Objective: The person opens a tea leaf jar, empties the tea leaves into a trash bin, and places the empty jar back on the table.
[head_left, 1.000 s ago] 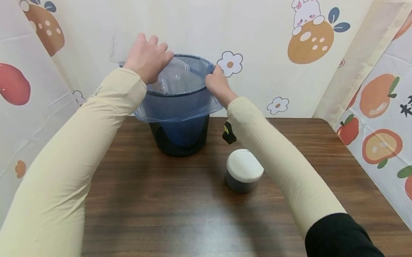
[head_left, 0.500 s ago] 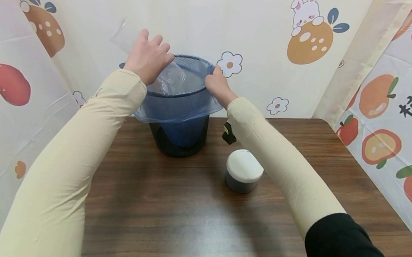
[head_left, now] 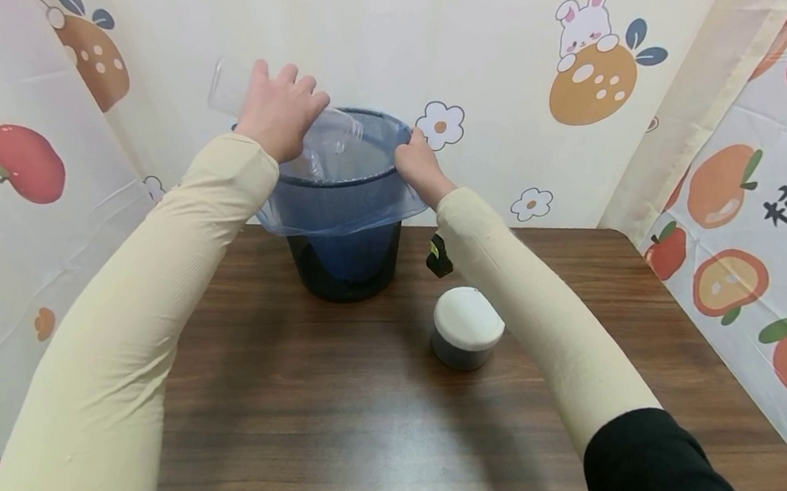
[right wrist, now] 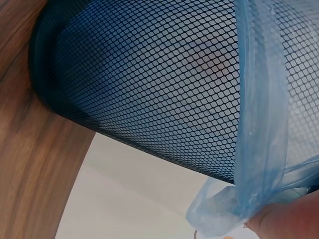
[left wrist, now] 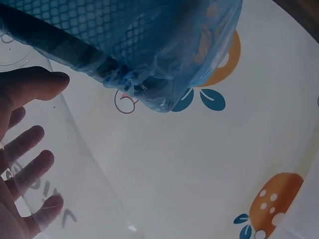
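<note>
The black mesh bin [head_left: 347, 266] stood at the far side of the desk [head_left: 310, 412], close to the patterned wall, and everything else is placed from it. A blue bag [head_left: 340, 203] lined the bin, its edge folded down over the rim and hanging partway down the mesh.

The left hand [head_left: 278, 110] was above the bin's left rim, its grip curled round a clear plastic cup [head_left: 336, 134]. The cup lay tilted, mouth pointing down into the bin's opening and base sticking up to the left behind the hand. In the left wrist view the fingers [left wrist: 30, 144] showed through the cup's clear wall [left wrist: 84, 169], wrapped around it, with the bagged rim just above.

The right hand [head_left: 417, 166] sat at the bin's right rim, its grip pinching the folded bag edge there; the right wrist view showed a fingertip [right wrist: 289, 221] pressed against the bunched blue plastic [right wrist: 224, 211] beside the mesh.

A small dark jar with a white lid [head_left: 467, 327] stood on the desk nearer than the bin and to its right, apart from it, just beside the right forearm.
</note>
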